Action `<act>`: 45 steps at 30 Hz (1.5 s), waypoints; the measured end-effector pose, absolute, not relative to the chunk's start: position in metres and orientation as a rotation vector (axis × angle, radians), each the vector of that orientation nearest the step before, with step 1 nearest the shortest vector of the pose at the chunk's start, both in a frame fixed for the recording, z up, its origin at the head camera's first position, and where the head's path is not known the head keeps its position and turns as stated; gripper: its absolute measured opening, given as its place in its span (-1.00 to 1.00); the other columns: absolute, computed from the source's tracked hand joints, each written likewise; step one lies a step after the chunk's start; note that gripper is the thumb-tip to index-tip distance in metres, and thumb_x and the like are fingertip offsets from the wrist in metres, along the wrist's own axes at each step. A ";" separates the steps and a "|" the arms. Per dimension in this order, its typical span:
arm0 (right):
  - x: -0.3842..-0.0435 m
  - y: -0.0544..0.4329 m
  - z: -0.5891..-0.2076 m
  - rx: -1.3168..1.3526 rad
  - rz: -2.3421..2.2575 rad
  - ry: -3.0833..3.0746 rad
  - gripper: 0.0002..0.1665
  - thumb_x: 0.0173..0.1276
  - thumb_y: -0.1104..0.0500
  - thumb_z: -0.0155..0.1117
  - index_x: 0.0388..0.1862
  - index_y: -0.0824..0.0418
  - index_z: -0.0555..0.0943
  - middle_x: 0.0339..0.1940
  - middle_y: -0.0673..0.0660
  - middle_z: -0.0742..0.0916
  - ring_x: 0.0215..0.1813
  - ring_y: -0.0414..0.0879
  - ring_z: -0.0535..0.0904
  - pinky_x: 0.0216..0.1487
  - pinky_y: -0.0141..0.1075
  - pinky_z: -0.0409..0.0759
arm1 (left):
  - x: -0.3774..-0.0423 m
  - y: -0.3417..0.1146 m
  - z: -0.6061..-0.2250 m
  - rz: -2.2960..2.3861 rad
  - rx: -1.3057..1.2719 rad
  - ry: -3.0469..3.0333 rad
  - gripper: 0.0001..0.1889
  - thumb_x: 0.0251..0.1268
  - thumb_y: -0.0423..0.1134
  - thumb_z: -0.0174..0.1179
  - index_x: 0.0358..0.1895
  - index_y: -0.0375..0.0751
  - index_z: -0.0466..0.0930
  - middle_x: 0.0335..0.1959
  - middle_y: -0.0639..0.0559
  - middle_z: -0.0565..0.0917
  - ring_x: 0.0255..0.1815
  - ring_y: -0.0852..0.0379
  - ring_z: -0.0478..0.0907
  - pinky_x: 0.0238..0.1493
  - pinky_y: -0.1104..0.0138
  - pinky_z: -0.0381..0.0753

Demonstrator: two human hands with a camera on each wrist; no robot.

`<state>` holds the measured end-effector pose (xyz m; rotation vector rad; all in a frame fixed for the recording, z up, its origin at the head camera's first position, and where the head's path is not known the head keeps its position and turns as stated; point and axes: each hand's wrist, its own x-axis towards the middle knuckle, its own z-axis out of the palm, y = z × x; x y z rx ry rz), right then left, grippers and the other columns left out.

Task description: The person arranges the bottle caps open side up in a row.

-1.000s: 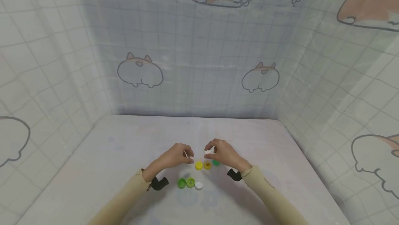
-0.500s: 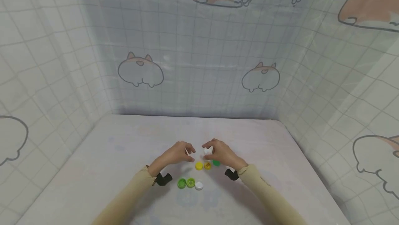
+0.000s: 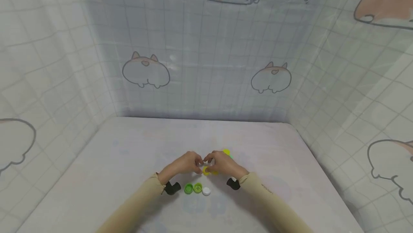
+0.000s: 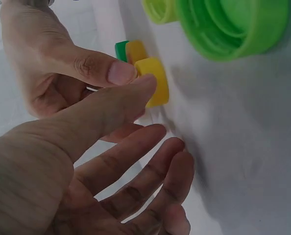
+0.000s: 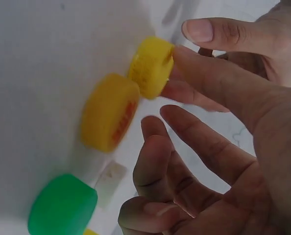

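Observation:
My left hand [image 3: 188,162] and right hand [image 3: 222,162] are close together over the middle of the table, fingers loosely bent. Between them and just below lies a yellow bottle cap [image 5: 152,67], with an orange-yellow cap [image 5: 109,112] marked in red beside it. The right thumb overlaps the yellow cap in the head view; whether it touches is unclear. In each wrist view, thumb and fingertips stand apart with nothing seen gripped. A green cap [image 5: 62,205] and a small whitish piece [image 5: 111,182] lie by the right hand. Anything behind the fingers is hidden.
Nearer the body, a green cap [image 3: 188,188], a lime cap [image 3: 198,188] and a white cap [image 3: 206,190] lie in a row. A bright yellow cap [image 3: 226,152] shows beyond the right hand. Patterned cloth walls [image 3: 206,93] surround the table on three sides.
Both hands have moved closer together, the right one leftward over the yellow caps. A bright yellow cap now shows beyond the right hand. The white thing seen between the right fingers is now hidden.

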<state>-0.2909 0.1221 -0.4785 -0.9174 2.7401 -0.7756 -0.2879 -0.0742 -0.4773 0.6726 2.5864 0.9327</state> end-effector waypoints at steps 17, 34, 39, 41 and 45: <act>-0.287 0.124 -0.485 -0.871 -0.826 2.667 -0.61 0.04 0.22 0.54 -0.13 0.26 0.66 -0.23 0.04 0.71 -0.31 -0.27 0.57 -0.24 -0.47 0.55 | -0.283 -0.065 -0.484 0.900 0.671 2.617 -0.77 -0.04 -0.32 0.45 -0.24 -0.22 0.74 -0.36 0.03 0.66 -0.34 0.15 0.47 -0.31 0.28 0.47; -0.282 0.119 -0.484 -0.873 -0.881 2.661 -0.70 0.07 0.32 0.48 -0.17 0.27 0.68 -0.24 0.08 0.74 -0.28 -0.24 0.57 -0.25 -0.45 0.55 | -0.282 -0.066 -0.488 0.979 0.682 2.647 -0.82 -0.04 -0.40 0.42 -0.29 -0.27 0.74 -0.46 0.05 0.69 -0.51 0.21 0.44 -0.45 0.39 0.44; -0.283 0.118 -0.485 -0.896 -0.868 2.699 -0.70 0.10 0.28 0.47 -0.15 0.27 0.69 -0.22 0.08 0.75 -0.23 -0.23 0.60 -0.22 -0.47 0.55 | -0.281 -0.066 -0.486 0.979 0.660 2.656 -0.80 -0.05 -0.41 0.43 -0.27 -0.30 0.72 -0.39 0.00 0.71 -0.47 0.19 0.47 -0.40 0.37 0.47; -0.283 0.118 -0.485 -0.889 -0.868 2.712 -0.70 0.10 0.25 0.47 -0.15 0.26 0.69 -0.22 0.08 0.76 -0.24 -0.24 0.60 -0.24 -0.48 0.54 | -0.282 -0.066 -0.486 0.976 0.660 2.660 -0.80 -0.05 -0.41 0.43 -0.27 -0.31 0.72 -0.40 0.00 0.71 -0.47 0.18 0.46 -0.40 0.37 0.47; -0.283 0.118 -0.486 -0.868 -0.874 2.725 -0.72 0.12 0.21 0.47 -0.17 0.25 0.70 -0.25 0.06 0.76 -0.31 -0.29 0.58 -0.31 -0.50 0.53 | -0.282 -0.067 -0.486 1.003 0.677 2.653 -0.80 -0.04 -0.42 0.43 -0.28 -0.33 0.71 -0.39 -0.02 0.71 -0.44 0.19 0.51 -0.39 0.36 0.52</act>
